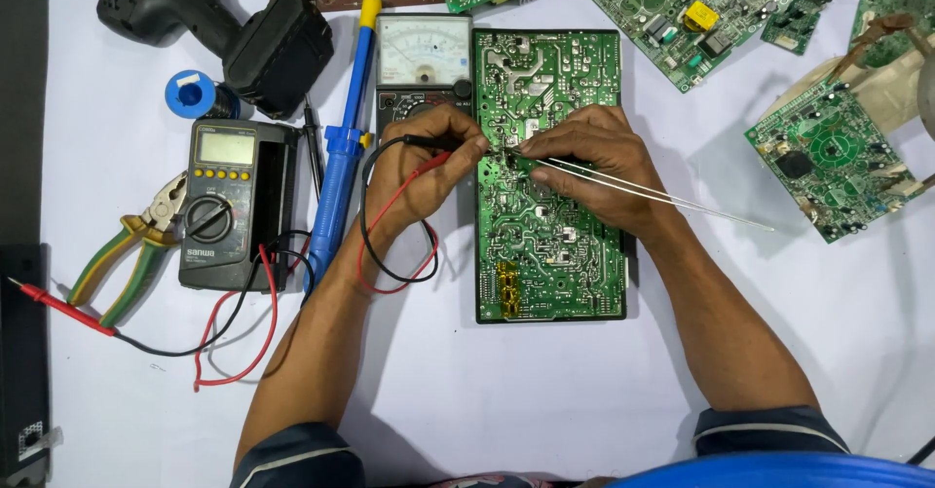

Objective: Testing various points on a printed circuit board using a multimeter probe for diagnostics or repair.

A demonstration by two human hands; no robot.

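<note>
Seen from above, two bare forearms reach forward from dark blue sleeves over a white surface (pixel 545 391). Between them lies a large green circuit board (pixel 548 254), solder side up, its long edge running away from the viewer.

The left hand (pixel 421 162) rests at the board's left edge, fingers curled around a black meter probe (pixel 429 141) and a red meter probe (pixel 426 168); their red and black leads loop beneath the wrist. The right hand (pixel 592 162) lies on the board's upper half, fingertips pinched shut on two thin, pale wires or rods (pixel 643 189) that slant away to the right over the surface. Both hands meet at one spot in the board's upper middle — the exact contact point is too small to make out.

Left of the arms sits a dark digital multimeter (pixel 226 206) with yellow buttons, and beside it green-handled pliers (pixel 131 249) and a loose red probe (pixel 58 305). A blue desoldering pump (pixel 343 147) lies along the left forearm. Just beyond the left hand is an analogue meter (pixel 424 59) with a white dial.

Farther off — a spool in a blue holder (pixel 195 93), a black cordless drill (pixel 224 25), and more green circuit boards (pixel 682 11) spread along the far edge and to the right.
</note>
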